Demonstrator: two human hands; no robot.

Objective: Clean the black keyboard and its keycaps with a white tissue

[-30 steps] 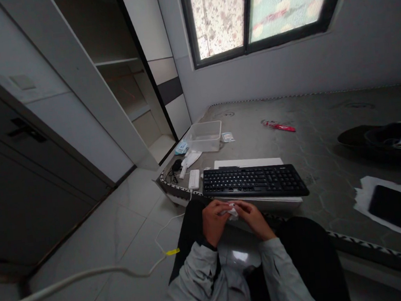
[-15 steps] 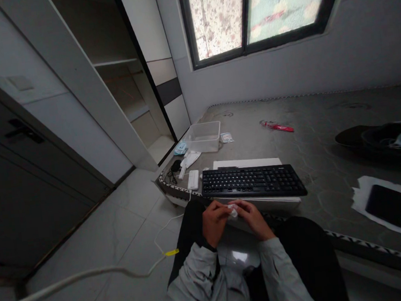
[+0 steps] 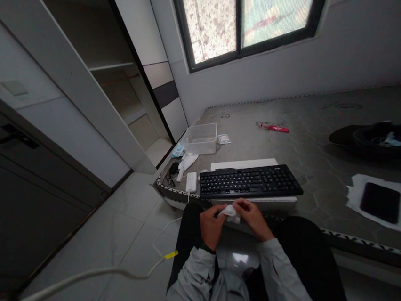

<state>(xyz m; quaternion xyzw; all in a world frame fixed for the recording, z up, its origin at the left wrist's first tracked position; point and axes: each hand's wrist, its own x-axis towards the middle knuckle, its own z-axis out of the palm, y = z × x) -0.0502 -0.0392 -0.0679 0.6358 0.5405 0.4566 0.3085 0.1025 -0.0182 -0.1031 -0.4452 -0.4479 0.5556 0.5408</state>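
Observation:
Between my two hands is a small, crumpled white wipe or tissue [image 3: 230, 211], held above my lap at the bed's front edge. My left hand [image 3: 212, 225] pinches its left side, thumb and fingers pressed together. On its right side, my right hand [image 3: 252, 217] grips it with bent fingers. Just beyond the hands, a black keyboard [image 3: 249, 182] lies on a flat white box [image 3: 244, 164]. I cannot make out fine detail of the white piece.
A clear plastic bin [image 3: 201, 140], a white sachet [image 3: 224, 139], a white power strip [image 3: 191, 182] and a red packet [image 3: 273, 128] lie on the bed. At right are a black tablet-like slab [image 3: 380, 202] on white paper and a dark cap [image 3: 380, 139]. A white cable [image 3: 102, 272] crosses at left.
The white piece is spread wider and shows more between my hands, which have moved slightly apart. The whole view has shifted a little.

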